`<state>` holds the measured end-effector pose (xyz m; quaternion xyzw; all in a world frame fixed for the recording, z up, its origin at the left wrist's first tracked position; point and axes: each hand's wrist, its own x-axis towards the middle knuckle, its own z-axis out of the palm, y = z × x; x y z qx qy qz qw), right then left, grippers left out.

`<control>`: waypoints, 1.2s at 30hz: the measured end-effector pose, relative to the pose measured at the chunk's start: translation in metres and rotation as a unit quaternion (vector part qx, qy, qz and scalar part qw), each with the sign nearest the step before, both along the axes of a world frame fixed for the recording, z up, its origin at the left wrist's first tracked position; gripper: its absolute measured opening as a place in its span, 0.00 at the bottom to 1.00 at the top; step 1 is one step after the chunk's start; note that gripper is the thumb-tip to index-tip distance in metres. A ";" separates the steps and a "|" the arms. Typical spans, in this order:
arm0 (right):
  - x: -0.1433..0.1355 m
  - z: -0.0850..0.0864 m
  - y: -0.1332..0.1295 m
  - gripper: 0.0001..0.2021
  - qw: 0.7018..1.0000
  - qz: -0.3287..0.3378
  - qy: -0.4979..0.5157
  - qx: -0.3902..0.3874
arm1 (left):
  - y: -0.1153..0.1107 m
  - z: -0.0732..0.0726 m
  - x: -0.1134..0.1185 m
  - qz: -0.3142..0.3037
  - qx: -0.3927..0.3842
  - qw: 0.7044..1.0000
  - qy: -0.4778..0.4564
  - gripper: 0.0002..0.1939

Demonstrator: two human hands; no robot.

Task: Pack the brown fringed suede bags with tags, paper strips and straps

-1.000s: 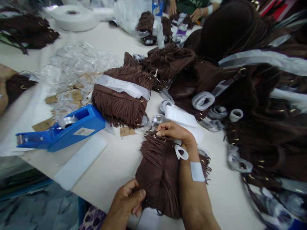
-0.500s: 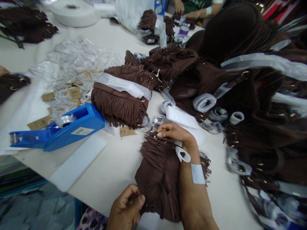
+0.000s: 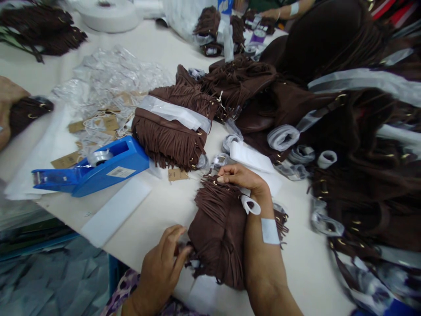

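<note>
A dark brown fringed bag [image 3: 217, 228] lies on the table in front of me. My right hand [image 3: 241, 177] pinches its top edge beside the gold eyelets, and the forearm runs along the bag's right side. At the lower left edge, my left hand [image 3: 162, 263] has thumb and fingers apart, close to the loose fringe. A brown card tag [image 3: 177, 174] on a string lies by the bag's top corner. One white rolled strip [image 3: 250, 205] sticks out between the bag and my right forearm.
A blue tape dispenser [image 3: 108, 169] and a white foam strip [image 3: 115, 213] lie to the left. Beyond stands a wrapped fringed bag [image 3: 171, 125]. Brown bags [image 3: 355, 131] crowd the right. Other people's hands show at far left [image 3: 11, 105] and the back [image 3: 271, 14].
My left hand has shifted up and left, its fingers parting from the bag's lower edge. My right hand keeps its pinch. The view has shifted slightly.
</note>
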<state>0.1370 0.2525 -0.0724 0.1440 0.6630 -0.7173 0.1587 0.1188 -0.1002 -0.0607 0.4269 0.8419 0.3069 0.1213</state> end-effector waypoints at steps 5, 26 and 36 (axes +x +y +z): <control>0.000 0.000 0.000 0.19 1.000 0.000 0.001 0.004 | 0.017 -0.010 -0.005 -0.101 0.007 0.978 0.180 0.19; -0.001 0.001 -0.002 0.19 1.000 -0.006 0.015 0.014 | 0.016 0.010 -0.030 -0.124 0.032 0.986 0.104 0.21; 0.000 -0.011 0.005 0.15 1.000 0.001 0.028 -0.005 | 0.041 0.005 0.008 -0.300 -0.053 0.924 0.234 0.32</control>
